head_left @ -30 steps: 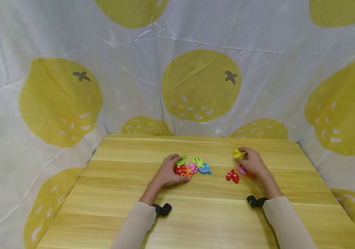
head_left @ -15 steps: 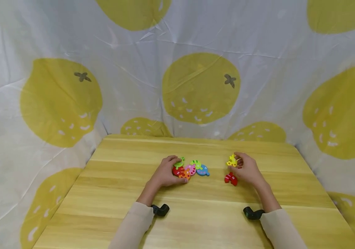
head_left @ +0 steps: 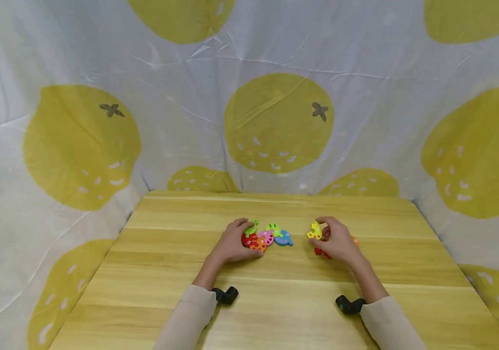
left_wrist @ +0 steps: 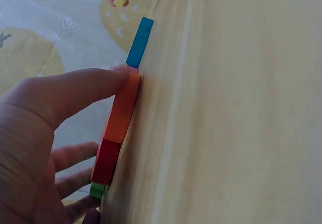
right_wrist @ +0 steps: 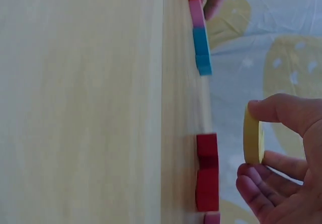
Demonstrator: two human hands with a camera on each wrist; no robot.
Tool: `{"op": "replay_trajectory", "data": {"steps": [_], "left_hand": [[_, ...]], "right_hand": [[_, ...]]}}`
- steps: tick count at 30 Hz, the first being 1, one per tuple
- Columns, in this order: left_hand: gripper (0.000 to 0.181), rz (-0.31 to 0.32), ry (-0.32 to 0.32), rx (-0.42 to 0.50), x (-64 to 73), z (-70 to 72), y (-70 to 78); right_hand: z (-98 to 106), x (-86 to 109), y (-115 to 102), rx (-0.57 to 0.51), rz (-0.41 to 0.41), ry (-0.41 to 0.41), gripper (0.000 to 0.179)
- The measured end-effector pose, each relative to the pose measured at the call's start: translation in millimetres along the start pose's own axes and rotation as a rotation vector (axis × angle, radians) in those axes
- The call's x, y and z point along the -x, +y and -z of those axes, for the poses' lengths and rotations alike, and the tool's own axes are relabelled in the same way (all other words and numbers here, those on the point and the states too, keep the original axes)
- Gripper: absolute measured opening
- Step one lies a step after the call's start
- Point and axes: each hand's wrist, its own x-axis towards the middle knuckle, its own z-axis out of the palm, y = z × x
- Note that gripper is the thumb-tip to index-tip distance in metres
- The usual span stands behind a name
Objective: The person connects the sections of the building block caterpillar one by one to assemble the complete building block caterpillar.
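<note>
Left hand (head_left: 234, 243): joined puzzle pieces (head_left: 266, 237) gripped at their left end, laid flat toward the surface's (head_left: 284, 301) far edge, midway between side edges | Right hand (head_left: 336, 243): yellow piece (head_left: 314, 231) pinched, raised off the surface, nearer its right edge | Red piece (right_wrist: 207, 189): partly covered from above by fingers.

Our right grip (head_left: 337, 241) carries the yellow piece (head_left: 315, 232) leftward, nearer the blue piece (head_left: 283, 238) than a second ago.
</note>
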Motion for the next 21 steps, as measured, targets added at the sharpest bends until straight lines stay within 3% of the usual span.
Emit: {"op": "replay_trajectory", "data": {"steps": [10, 21], "left_hand": [[0.098, 0.047, 0.043, -0.021, -0.8, -7.5, 3.1], [0.098, 0.024, 0.075, -0.010, -3.3, -5.1, -2.3]], "right_hand": [[-19, -2.3, -13, -0.028, 0.030, -0.088, 0.062], [-33, -3.3, -29, -0.030, 0.017, -0.120, 0.058]]}}
